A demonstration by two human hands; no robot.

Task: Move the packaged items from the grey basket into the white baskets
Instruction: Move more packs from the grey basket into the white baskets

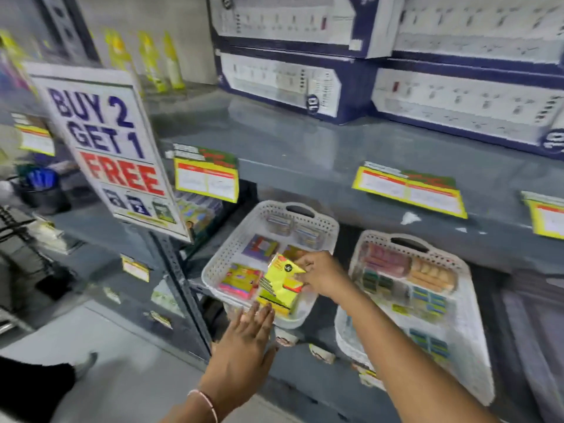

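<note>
1. Right hand (320, 274): fingers curled, gripping a yellow packet (279, 285) over the left white basket (225, 254).
2. Left hand (247, 334): flat, fingers extended, fingertips touching that basket's front rim; holds nothing.

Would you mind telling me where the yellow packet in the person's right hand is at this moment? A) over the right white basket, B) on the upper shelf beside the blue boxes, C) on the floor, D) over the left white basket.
D: the right hand grips the yellow packet over the left white basket, while the left hand rests open at that basket's front rim.
</note>
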